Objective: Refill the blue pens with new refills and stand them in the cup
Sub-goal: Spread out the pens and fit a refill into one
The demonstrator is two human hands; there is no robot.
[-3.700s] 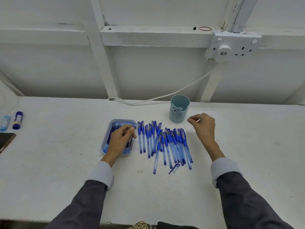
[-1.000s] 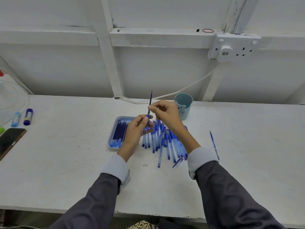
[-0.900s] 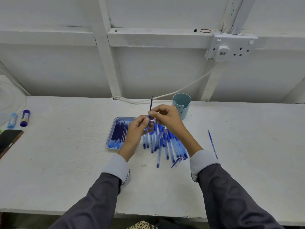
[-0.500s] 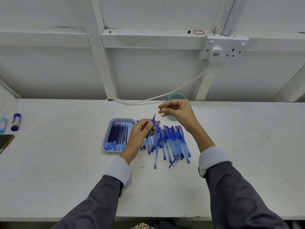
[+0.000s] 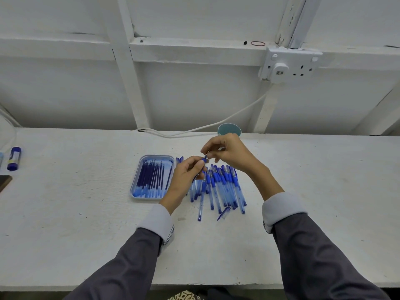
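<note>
My left hand (image 5: 186,178) grips a blue pen (image 5: 204,157) by its barrel, tip pointing up, above the table. My right hand (image 5: 232,152) meets it from the right, thumb and forefinger pinched at the pen's tip. Several more blue pens (image 5: 225,187) lie in a loose fan on the table below both hands. A blue tray (image 5: 138,197) of dark blue refills (image 5: 153,176) lies just left of my left hand. The teal cup (image 5: 229,129) stands behind my right hand, and only its rim shows.
A loose pen cap (image 5: 224,213) lies in front of the pens. A glue stick (image 5: 14,158) and a dark phone (image 5: 4,182) are at the far left. A white cable (image 5: 216,124) runs along the wall to a socket (image 5: 290,66).
The refill that stuck up out of the pen has gone down into the barrel. My right hand lifted off it, then came back to pinch the tip.
</note>
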